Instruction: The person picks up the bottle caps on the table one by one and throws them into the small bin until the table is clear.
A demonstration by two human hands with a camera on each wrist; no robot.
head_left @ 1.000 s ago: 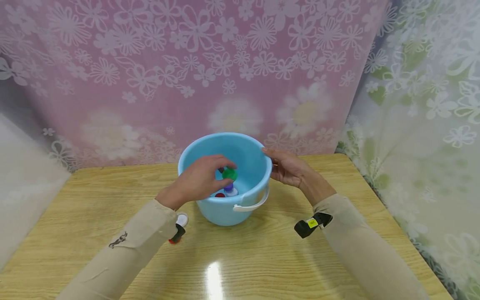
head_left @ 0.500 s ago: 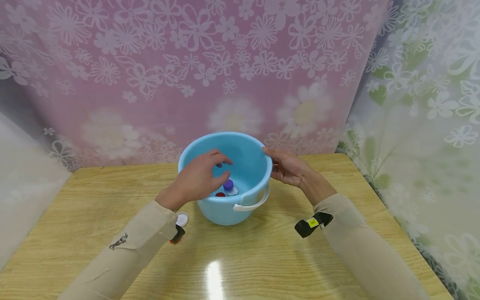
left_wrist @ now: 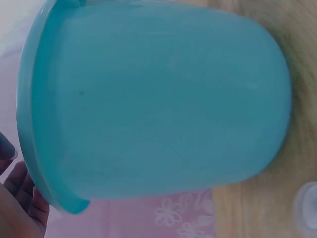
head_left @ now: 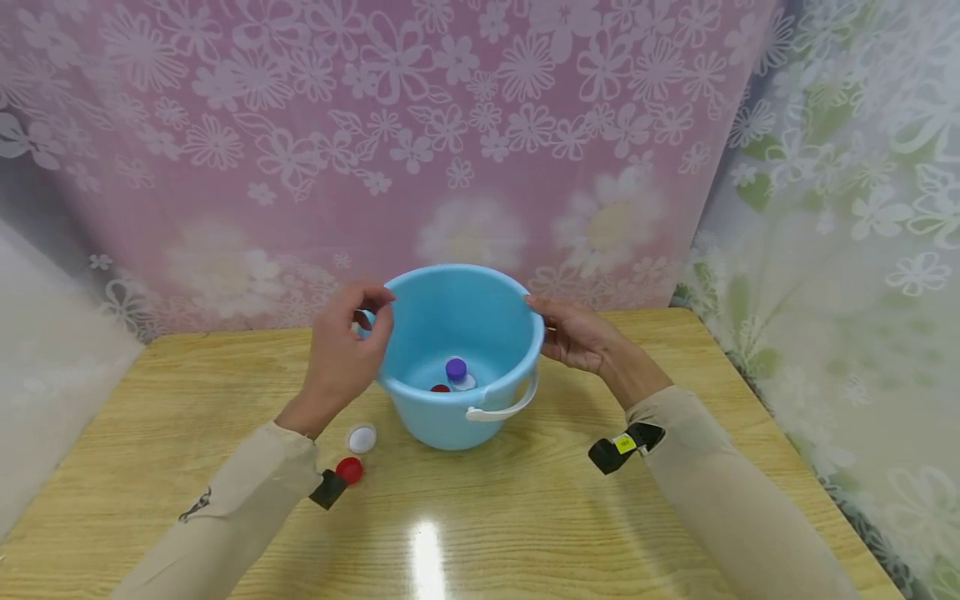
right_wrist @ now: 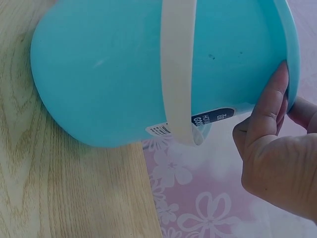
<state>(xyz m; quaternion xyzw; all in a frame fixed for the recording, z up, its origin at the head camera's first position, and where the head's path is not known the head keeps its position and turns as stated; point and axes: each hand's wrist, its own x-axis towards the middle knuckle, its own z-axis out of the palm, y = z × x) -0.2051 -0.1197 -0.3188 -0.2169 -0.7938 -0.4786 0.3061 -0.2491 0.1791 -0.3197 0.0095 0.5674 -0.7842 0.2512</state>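
A light blue bucket (head_left: 450, 421) stands upright on the wooden table. My right hand (head_left: 581, 335) grips its right rim, thumb on top and fingers against the outer wall, as the right wrist view also shows. Over the left rim hovers my left hand (head_left: 341, 342), fingers loosely bent, with nothing seen between thumb and fingertips. Inside the bucket lie a purple bottle cap (head_left: 456, 369), a white cap (head_left: 467, 383) and a red cap (head_left: 440, 388), partly hidden by the front wall. Below my left hand, a white cap (head_left: 362, 438) and a red cap (head_left: 349, 470) rest on the table.
The bucket's white handle (head_left: 502, 412) hangs down at its front right. A pink flowered curtain (head_left: 450, 167) stands behind the table (head_left: 540, 517), and a pale floral one (head_left: 847, 250) on the right.
My left hand let go of a green cap inside the bucket, now out of sight, then moved out left to the rim. The right hand stayed on the bucket's rim.
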